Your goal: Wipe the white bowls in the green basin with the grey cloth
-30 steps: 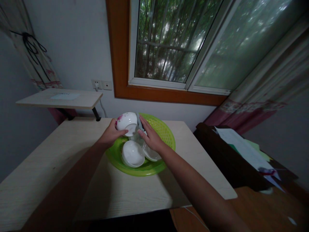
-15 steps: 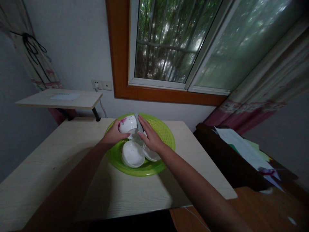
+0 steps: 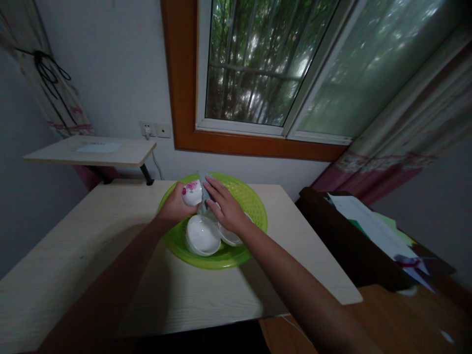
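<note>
My left hand [image 3: 174, 206] is closed round a white bowl [image 3: 192, 193] with pink flowers, tilted on its side above the green basket [image 3: 243, 194]. My right hand [image 3: 224, 204] presses a grey cloth [image 3: 205, 191] against the bowl's mouth side, its fingers stretched along the cloth. Below them a second white bowl [image 3: 203, 236] lies in the basket with its inside showing. Another white bowl [image 3: 230, 236] sits beside it, partly hidden by my right hand and wrist.
The basket stands on a pale wooden table [image 3: 206, 295]. A small raised shelf [image 3: 121, 153] with a sheet of paper is at the back left. Wall sockets [image 3: 155, 130] and a window [image 3: 265, 69] are behind. Papers [image 3: 368, 226] lie on dark furniture to the right.
The held bowl has turned, so its flowered outside shows more and its inside no longer shows. My right hand and the cloth have shifted slightly left.
</note>
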`<state>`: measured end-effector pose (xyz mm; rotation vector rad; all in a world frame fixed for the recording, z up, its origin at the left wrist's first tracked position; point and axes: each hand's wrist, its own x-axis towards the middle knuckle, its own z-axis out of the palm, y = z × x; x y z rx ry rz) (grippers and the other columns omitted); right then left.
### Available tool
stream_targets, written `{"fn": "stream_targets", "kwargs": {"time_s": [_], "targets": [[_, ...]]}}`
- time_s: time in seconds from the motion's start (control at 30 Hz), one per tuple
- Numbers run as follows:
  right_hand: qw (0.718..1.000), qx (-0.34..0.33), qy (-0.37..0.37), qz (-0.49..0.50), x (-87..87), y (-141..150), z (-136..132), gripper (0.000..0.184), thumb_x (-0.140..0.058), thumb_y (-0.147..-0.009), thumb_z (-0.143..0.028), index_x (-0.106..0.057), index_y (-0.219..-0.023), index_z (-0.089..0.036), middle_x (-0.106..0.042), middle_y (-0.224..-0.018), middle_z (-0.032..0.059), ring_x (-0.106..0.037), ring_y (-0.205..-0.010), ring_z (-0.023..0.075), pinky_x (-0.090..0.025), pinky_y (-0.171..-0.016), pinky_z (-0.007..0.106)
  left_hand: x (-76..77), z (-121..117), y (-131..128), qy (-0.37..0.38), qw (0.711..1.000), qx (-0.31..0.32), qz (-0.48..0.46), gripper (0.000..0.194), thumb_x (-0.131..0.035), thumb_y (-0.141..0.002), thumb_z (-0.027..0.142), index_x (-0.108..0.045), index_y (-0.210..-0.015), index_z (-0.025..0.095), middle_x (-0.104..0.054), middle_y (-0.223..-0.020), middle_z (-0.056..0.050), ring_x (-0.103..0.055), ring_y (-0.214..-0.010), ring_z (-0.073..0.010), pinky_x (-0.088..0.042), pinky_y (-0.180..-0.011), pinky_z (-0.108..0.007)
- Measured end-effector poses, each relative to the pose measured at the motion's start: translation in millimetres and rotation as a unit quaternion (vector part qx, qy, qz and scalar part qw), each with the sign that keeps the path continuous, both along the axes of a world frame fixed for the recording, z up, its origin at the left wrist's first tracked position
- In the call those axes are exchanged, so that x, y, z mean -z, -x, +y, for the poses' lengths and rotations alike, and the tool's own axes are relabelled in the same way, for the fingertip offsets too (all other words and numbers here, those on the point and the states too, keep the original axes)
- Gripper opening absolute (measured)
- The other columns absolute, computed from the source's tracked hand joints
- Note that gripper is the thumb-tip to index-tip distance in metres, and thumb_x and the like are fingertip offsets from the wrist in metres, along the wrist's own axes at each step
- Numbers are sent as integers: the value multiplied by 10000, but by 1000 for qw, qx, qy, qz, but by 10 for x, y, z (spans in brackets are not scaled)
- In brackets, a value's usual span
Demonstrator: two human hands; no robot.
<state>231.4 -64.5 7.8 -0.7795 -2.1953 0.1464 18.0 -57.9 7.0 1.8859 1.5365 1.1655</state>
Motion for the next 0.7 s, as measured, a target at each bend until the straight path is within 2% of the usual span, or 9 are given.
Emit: {"fn": "stream_targets", "kwargs": {"time_s": [0.13,0.27,0.43,0.53,0.7], "targets": [[998,32,49,39,51,-22,53,526,-388,-1086,-387,-356,-1602,-290,-370,-1658,69,-369,-1524,226,-307,-1276,495,36,27,11,-3,1000,-20,21,523,-806,-620,380,-483,-998,219,-676,-963,-57,-668,-871,-223,-499,-721,-311],[999,35,29,29,72,-25,48,520,-389,-1085,-367,-360,-1600,-297,-375,-1656,67,-384,-1515,229,-322,-1269,500,63,32,1,-35,998,-16,51,480,-799,-639,348,-489,-984,225,-667,-940,-53,-660,-866,-223,-505,-734,-322],[998,6,-42,-46,22,25,-31,573,-405,-1072,-298,-271,-1629,-308,-310,-1688,30,-226,-1584,232,-276,-1290,527,83,31,-5,-69,992,-19,103,411,-757,-637,279,-476,-931,224,-628,-910,-57,-632,-857,-240,-505,-752,-354],[992,-9,-72,-104,-16,61,-92,592,-444,-1053,-274,-289,-1625,-272,-313,-1687,30,-138,-1604,245,-254,-1297,539,90,34,-7,-92,989,-9,118,396,-741,-634,270,-438,-887,239,-596,-890,-45,-619,-886,-248,-509,-795,-370],[991,-10,-72,-110,-37,79,-113,577,-465,-1046,-292,-334,-1608,-284,-331,-1679,26,-170,-1598,249,-253,-1297,540,62,12,-32,-83,990,6,112,421,-761,-631,298,-405,-850,248,-575,-859,-36,-620,-911,-264,-501,-838,-384]]}}
